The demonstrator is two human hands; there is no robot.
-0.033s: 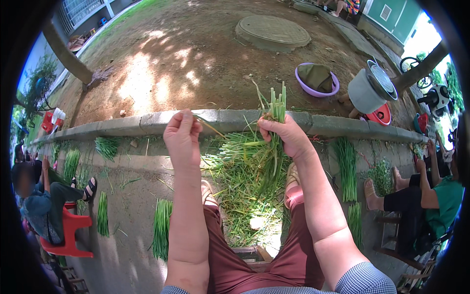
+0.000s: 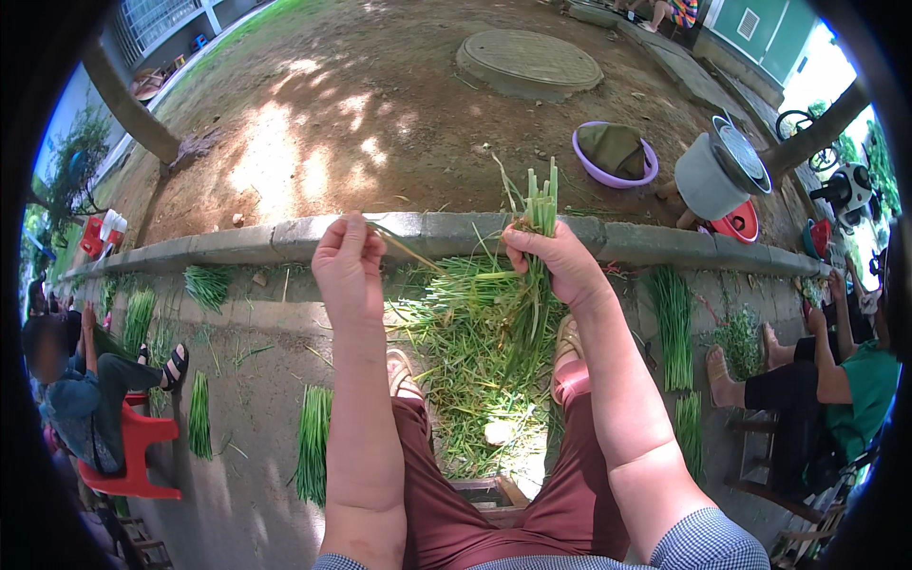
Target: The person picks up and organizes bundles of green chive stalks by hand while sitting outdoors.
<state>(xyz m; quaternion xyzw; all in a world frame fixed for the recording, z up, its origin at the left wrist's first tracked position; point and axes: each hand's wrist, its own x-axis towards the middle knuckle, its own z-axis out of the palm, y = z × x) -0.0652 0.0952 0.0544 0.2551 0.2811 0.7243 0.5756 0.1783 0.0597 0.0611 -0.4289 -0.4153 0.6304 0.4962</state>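
Dappled earth (image 2: pixel 399 161) lies beyond a concrete kerb (image 2: pixel 304 238), with trimmings (image 2: pixel 465 418) heaped between the person's 2 feet (image 2: pixel 405 373). Picking over the green bunch (image 2: pixel 532 302) looks to be the step in hand; releasing 1 withered strand (image 2: pixel 407 249) seems called for next. Raised left hand (image 2: pixel 349 266) pinches that strand at the fingertips; right hand (image 2: pixel 560 263), about level, grips the bunch, pale ends up, above the heap.

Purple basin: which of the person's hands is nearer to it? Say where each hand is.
Right. The right hand, gripping the green bunch, is in front of the purple basin and slightly to its left; the left hand, pinching a thin strand, is much farther left.
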